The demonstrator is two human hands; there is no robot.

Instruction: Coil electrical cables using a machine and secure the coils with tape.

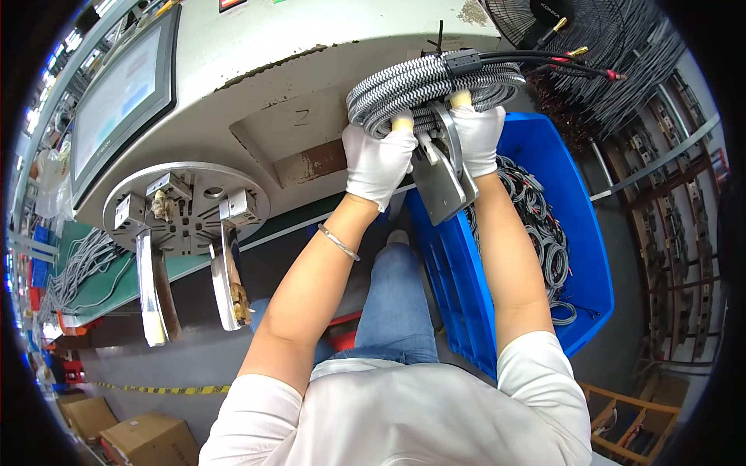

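Head view, and from where I stand both gloved hands are closed around one coil: the left hand [381, 159] grips its near left side, the right hand [478, 138] its near right. The black-and-white coil [400, 89] sits by the machine's front edge, with a metal plate [441, 190] just below, between the wrists. Dark leads [522, 57] run off rightward. Left of the hands, the machine [303, 46] bears a slotted disc [186, 233] and screen [120, 97]. Beneath the right forearm, a blue bin [592, 256] holds more cables [553, 264].
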